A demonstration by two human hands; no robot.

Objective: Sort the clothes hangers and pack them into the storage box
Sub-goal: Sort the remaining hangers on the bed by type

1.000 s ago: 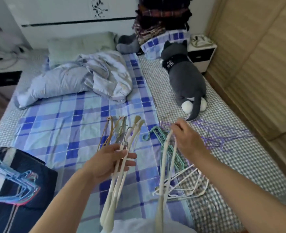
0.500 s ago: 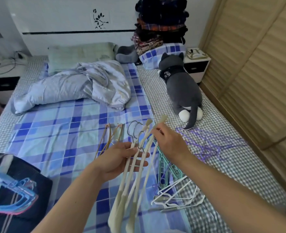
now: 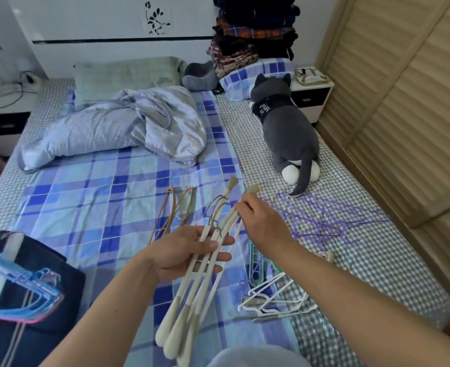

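Sorting step — the left hand [image 3: 189, 250], fingers loosely curled, cradles the cream hangers [image 3: 192, 282] above the bed [image 3: 86, 197]; the right hand [image 3: 261, 221] pinches 1 hanger's upper end into the bunch. Next, likely: square the hooks.

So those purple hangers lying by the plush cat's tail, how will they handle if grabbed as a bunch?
The purple hangers look thin and wiry, so probably light and slightly springy. They overlap in a loose tangle, so lifting one likely drags others along.

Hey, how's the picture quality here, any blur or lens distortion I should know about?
Head view: soft daylight, no harsh glare; wide-angle bending curves the wardrobe doors and bed edges; the cream hangers and blue hangers look slightly smeared near the frame bottom.
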